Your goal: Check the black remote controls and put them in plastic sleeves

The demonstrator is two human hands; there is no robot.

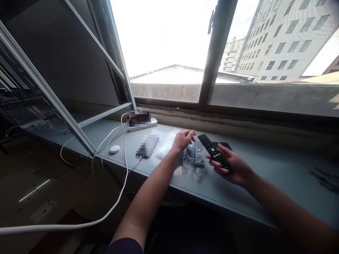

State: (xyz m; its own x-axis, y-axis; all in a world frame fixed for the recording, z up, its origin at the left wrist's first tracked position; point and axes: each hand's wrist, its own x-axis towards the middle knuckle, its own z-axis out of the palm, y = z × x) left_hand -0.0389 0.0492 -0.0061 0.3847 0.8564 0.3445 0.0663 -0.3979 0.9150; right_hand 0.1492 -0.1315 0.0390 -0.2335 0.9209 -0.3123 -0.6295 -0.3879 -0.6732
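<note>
A black remote control with pale buttons is held above the table, slanting up to the left, in the right hand, whose fingers are wrapped round its lower half with the thumb over its face. The left hand is near its top end, fingertips drawn close together; whether anything is pinched between them I cannot tell. A flat black object shows behind the remote.

Below the left hand, a clear plastic bag holds something dark, too wrinkled over to make out. Just left of it is whitish plastic wrapping, its contents unclear.

The table is pale blue-grey and runs along a window. To the left are a blurred-out device, a round white disc and a power strip, with a white cable trailing over the edge. A metal frame slants at far left; a tall building stands outside.

Counted: one remote, one clear bag with dark contents, one disc, one power strip, two hands
</note>
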